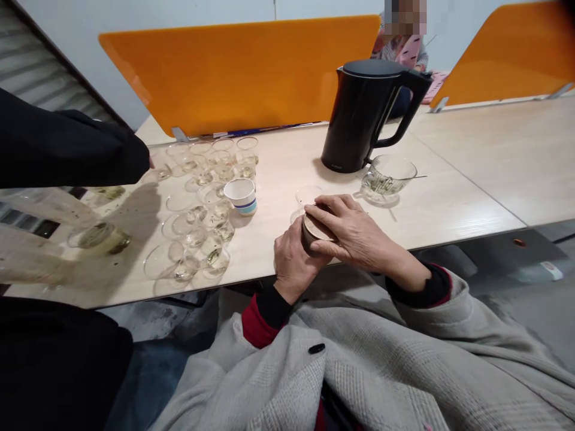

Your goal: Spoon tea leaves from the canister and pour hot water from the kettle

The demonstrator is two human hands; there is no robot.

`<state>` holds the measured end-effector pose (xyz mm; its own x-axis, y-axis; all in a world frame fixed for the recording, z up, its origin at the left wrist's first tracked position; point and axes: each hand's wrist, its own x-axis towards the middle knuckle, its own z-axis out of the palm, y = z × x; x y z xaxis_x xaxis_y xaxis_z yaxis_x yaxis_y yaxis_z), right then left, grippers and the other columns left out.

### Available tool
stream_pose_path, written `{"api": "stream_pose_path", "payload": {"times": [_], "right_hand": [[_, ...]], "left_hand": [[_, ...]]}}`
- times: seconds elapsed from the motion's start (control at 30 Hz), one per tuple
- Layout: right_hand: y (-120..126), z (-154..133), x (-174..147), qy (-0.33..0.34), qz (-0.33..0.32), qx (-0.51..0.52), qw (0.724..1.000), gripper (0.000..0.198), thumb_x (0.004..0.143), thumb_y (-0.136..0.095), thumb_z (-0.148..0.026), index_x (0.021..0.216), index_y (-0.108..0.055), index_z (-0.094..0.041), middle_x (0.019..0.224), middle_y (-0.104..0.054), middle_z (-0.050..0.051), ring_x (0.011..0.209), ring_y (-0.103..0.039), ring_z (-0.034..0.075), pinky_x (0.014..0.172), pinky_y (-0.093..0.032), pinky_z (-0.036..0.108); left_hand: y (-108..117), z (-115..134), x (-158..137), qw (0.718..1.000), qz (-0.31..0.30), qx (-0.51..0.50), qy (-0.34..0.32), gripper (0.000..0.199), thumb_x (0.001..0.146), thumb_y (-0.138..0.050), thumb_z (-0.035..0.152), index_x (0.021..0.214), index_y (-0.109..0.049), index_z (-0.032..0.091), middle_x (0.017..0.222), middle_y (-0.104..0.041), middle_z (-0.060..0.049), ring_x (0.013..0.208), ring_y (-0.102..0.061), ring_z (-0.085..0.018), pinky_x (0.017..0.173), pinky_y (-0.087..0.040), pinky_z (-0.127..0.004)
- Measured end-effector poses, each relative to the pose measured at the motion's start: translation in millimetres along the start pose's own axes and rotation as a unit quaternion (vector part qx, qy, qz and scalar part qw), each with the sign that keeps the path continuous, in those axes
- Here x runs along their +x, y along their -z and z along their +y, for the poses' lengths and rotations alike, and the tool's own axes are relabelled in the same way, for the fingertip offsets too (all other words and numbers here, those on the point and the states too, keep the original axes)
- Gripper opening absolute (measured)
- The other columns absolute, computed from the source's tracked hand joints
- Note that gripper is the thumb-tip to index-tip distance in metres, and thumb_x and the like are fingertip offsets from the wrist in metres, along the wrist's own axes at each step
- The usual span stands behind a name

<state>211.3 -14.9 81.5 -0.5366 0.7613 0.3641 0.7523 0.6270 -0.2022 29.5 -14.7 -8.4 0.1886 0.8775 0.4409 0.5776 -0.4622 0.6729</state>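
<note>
Looks like an office or shared workroom, judging by a long, pale wood-grain desk (471, 149), orange desk dividers (251, 78) fixed along it with small metal brackets (179, 134), and a plain white wall (314, 8) behind. Resembles a tea corner too, from a black electric kettle (353, 120) and clustered clear cups (188, 224) with tea leaves (212, 257) at the bottom.

- A strip of table (285, 157) is left open between the paper cup (245, 199) and the black kettle (345, 120).
- Leftward passage is blocked by clustered clear cups (195, 232).
- The back is walled off by an orange partition (249, 78).
- Beyond the right hand (353, 233), reach is hampered by the glass mug (387, 182) and, though faintly seen, perhaps a small clear cup (308, 194).
</note>
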Motion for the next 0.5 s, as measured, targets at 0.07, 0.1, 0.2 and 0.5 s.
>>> {"api": "stream_pose_path", "payload": {"times": [0.07,0.1,0.2,0.5], "right_hand": [[1,1,-1,0.009,-0.010,-0.011,1.000,0.079,0.105,-0.053,-0.075,0.162,-0.053,-0.020,0.155,-0.053,0.022,0.135,-0.049,0.043,0.112,-0.052,0.065],[0,2,-2,0.012,-0.012,-0.013,1.000,0.080,0.104,-0.054,-0.075,0.162,-0.052,-0.020,0.156,-0.052,0.022,0.136,-0.049,0.043,0.112,-0.052,0.066],[-4,1,-2,0.012,-0.012,-0.009,1.000,0.080,0.101,-0.066,-0.069,0.164,-0.049,-0.022,0.158,-0.051,0.023,0.137,-0.049,0.044,0.110,-0.055,0.066],[-8,21,-22,-0.013,0.099,0.025,0.995,0.073,0.101,-0.074,-0.054,0.165,-0.051,-0.026,0.148,-0.056,0.020,0.133,-0.057,0.043,0.113,-0.052,0.068]], "left_hand": [[0,-3,-1,1.000,-0.001,-0.005,-0.008,0.101,0.079,-0.087,0.065,0.160,-0.043,0.023,0.155,-0.065,-0.019,0.140,-0.067,-0.039,0.113,-0.055,-0.053],[-1,-4,-1,1.000,0.002,-0.006,-0.015,0.102,0.080,-0.086,0.066,0.160,-0.042,0.023,0.156,-0.065,-0.019,0.140,-0.067,-0.039,0.113,-0.055,-0.053],[-3,-6,-2,0.999,0.014,0.000,-0.032,0.102,0.081,-0.086,0.064,0.161,-0.040,0.021,0.158,-0.063,-0.021,0.141,-0.066,-0.039,0.112,-0.056,-0.053],[3,-5,-6,0.999,0.007,0.008,-0.032,0.107,0.079,-0.094,0.056,0.163,-0.038,0.021,0.149,-0.069,-0.018,0.131,-0.071,-0.036,0.109,-0.058,-0.053]]}}
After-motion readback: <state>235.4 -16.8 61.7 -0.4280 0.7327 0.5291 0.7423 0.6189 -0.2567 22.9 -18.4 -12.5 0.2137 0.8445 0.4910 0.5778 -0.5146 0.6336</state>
